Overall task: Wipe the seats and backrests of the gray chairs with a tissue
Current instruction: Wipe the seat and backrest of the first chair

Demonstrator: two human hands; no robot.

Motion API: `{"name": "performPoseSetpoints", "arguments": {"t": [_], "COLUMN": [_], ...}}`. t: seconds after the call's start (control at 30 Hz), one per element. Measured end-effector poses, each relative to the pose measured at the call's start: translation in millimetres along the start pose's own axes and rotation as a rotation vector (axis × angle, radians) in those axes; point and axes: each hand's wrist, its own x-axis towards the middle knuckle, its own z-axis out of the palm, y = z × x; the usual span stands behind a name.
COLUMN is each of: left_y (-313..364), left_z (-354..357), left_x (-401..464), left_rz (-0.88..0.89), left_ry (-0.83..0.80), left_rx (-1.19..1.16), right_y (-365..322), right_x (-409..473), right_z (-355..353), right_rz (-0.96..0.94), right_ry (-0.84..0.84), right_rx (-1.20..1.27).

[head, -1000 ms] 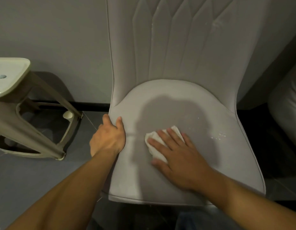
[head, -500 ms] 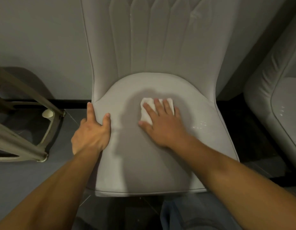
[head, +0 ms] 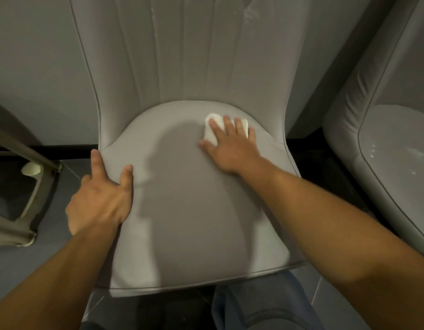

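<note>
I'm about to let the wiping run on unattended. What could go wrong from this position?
1. The tissue lies mostly under the flat fingers of the right hand, not gripped; it could bunch up or slip out near the seat's back edge.
2. White specks on the backrest look unwiped and may get skipped.
3. Droplets on the neighbouring chair may be missed.
The left hand on the seat edge probably steadies the chair.

1. The tissue (head: pixel 212 129) under the right hand (head: pixel 230 148) was white.
2. The chair seat (head: pixel 182 210) beneath both hands was plain gray, its backrest (head: pixel 182 55) beyond the right hand gray with vertical stitched ribs.
3. Right of the right hand, a second chair (head: pixel 384 163) was gray with pale specks.
4. Left of the left hand (head: pixel 99 201), the stool (head: pixel 20 210) was beige and the floor (head: pixel 16 258) dark gray tile.
</note>
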Motion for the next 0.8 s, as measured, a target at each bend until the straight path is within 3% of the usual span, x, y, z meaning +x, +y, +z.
{"name": "performPoseSetpoints", "arguments": {"t": [0.1, 0.2, 0.57, 0.67, 0.8], "left_y": [0, 0, 0, 1, 2], "left_z": [0, 2, 2, 2, 0], "left_x": [1, 2, 2, 2, -1], "left_rz": [-0.008, -0.026, -0.03, -0.035, -0.021], "left_ry": [0.002, -0.003, -0.017, -0.007, 0.015], "left_rx": [0.013, 0.02, 0.031, 0.041, 0.028], "right_y": [1, 5, 77, 75, 64], "right_x": [43, 29, -213, -189, -87], "right_z": [-7, -5, 9, 8, 2], "right_rz": [0.056, 0.01, -0.056, -0.071, -0.066], "right_ry": [-0.024, 0.008, -0.081, -0.051, 0.028], "right_rx": [0.022, 0.025, -0.016, -0.004, -0.042]}}
